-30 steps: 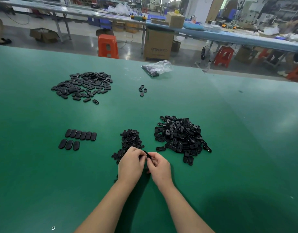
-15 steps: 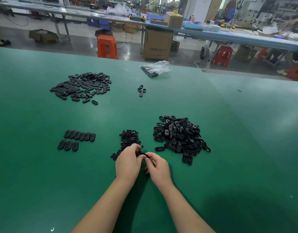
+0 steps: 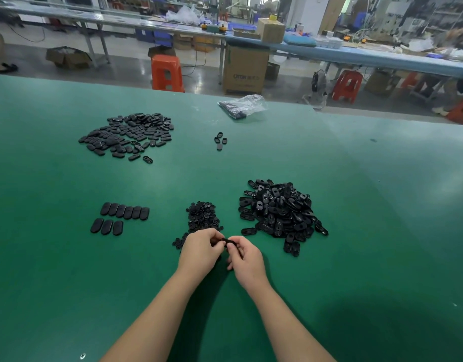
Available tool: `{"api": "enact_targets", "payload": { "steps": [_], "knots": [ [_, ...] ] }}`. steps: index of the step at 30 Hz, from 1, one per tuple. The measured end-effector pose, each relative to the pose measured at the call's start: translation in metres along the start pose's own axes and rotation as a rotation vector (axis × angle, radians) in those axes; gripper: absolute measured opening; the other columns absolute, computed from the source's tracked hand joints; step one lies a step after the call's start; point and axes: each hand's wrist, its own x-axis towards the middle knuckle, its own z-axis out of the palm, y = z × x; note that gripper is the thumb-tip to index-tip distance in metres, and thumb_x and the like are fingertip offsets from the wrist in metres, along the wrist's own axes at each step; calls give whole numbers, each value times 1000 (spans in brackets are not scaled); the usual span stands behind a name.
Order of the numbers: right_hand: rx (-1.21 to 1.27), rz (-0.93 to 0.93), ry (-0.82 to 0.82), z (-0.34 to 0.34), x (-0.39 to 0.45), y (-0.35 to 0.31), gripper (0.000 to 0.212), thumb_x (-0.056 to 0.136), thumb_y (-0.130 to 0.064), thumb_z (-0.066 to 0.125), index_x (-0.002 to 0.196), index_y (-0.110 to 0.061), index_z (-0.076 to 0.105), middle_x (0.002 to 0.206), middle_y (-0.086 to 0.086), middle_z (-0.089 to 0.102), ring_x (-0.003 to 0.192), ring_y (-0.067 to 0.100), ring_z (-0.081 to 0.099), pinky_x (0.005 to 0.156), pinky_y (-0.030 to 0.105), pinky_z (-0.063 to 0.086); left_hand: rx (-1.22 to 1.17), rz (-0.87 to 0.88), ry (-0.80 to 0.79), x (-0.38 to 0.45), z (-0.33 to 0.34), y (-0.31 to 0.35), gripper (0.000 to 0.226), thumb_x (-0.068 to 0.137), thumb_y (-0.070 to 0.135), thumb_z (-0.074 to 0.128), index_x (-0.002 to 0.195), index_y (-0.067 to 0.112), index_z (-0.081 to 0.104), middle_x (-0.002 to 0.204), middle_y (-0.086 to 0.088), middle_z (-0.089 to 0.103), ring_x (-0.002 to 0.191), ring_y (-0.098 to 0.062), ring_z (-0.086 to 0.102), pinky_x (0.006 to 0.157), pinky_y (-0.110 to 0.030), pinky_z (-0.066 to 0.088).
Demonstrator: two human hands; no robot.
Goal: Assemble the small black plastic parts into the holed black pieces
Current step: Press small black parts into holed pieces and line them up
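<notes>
Between my two hands sits one black piece [image 3: 224,241], pinched from both sides: left hand [image 3: 201,250] and right hand [image 3: 247,258] both have fingers curled round it, just above the green table [image 3: 382,231]. Can't tell if a small part's in it yet, fingers hide most of it. Small parts pile [image 3: 202,216] is right past my left hand, holed pieces heap [image 3: 280,212] just past my right. Two neat rows of done ones [image 3: 119,218] off to the left, & a big spread pile [image 3: 128,134] farther out that way.
</notes>
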Motion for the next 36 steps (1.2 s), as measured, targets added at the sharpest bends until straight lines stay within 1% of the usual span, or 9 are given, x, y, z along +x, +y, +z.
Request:
{"api": "enact_targets", "payload": {
  "steps": [5, 10, 16, 22, 24, 27, 30, 33, 36],
  "knots": [
    [1, -8, 7, 1, 0, 1, 21, 102, -15, 57, 93, -32, 66, 65, -4, 65, 52, 10, 57, 59, 29, 54, 23, 29, 22, 1, 3, -1, 6, 87, 24, 68, 88, 26, 73, 78, 11, 71, 74, -6, 64, 72, -30, 55],
    [29, -5, 11, 1, 0, 2, 26, 101, -12, 57, 94, -34, 68, 82, -1, 73, 60, 8, 61, 60, 28, 56, 9, 25, 61, -3, 11, -1, 1, 86, 24, 69, 87, 23, 69, 74, 10, 68, 68, -6, 61, 64, -27, 51],
    [54, -6, 36, 0, 1, 2, 21, 100, -14, 59, 94, -32, 69, 80, -2, 72, 62, 8, 62, 59, 30, 56, -18, 63, 83, -4, 15, -1, 3, 89, 22, 68, 89, 21, 71, 76, 11, 68, 69, -5, 60, 64, -24, 49],
    [-10, -2, 23, 0, 0, 0, 18, 102, -20, 56, 92, -33, 64, 77, 0, 69, 65, 16, 57, 67, 49, 54, 15, 168, 65, -5, 11, -5, 9, 93, 21, 62, 95, 24, 70, 80, 16, 65, 73, -1, 58, 66, -22, 45],
    [-13, -3, 19, -1, -1, -1, 17, 102, -20, 56, 92, -31, 64, 76, -1, 68, 65, 16, 58, 66, 46, 55, 25, 201, 59, -6, 10, -7, 12, 93, 20, 62, 101, 25, 70, 87, 14, 67, 80, -5, 61, 73, -25, 49],
    [10, -3, 4, -2, -2, -3, 16, 103, -18, 55, 95, -28, 64, 67, -7, 65, 59, 9, 58, 58, 29, 54, 117, 311, 39, -6, 8, -11, 30, 93, 16, 61, 121, 25, 66, 104, 10, 68, 94, -12, 63, 83, -28, 51],
    [37, 0, -3, -2, -4, -4, 14, 104, -18, 55, 102, -25, 67, 70, -6, 67, 57, 8, 60, 59, 28, 55, 255, 385, 61, -6, 3, -14, 28, 95, 23, 59, 121, 31, 65, 105, 11, 68, 94, -13, 66, 79, -30, 53],
    [84, -3, 35, -1, -4, -5, 14, 103, -22, 56, 114, -24, 65, 82, -5, 68, 60, 7, 62, 59, 27, 55, 323, 314, 171, -7, -8, -21, 21, 92, 31, 62, 112, 31, 67, 99, 10, 70, 87, -16, 68, 69, -33, 51],
    [79, 3, 40, 0, -5, -4, 16, 103, -25, 56, 117, -27, 63, 92, -4, 68, 65, 7, 64, 60, 27, 57, 256, 55, 337, -4, -28, -44, 14, 92, 32, 65, 105, 27, 68, 82, 9, 68, 68, -15, 64, 53, -28, 42]
  ]
}}
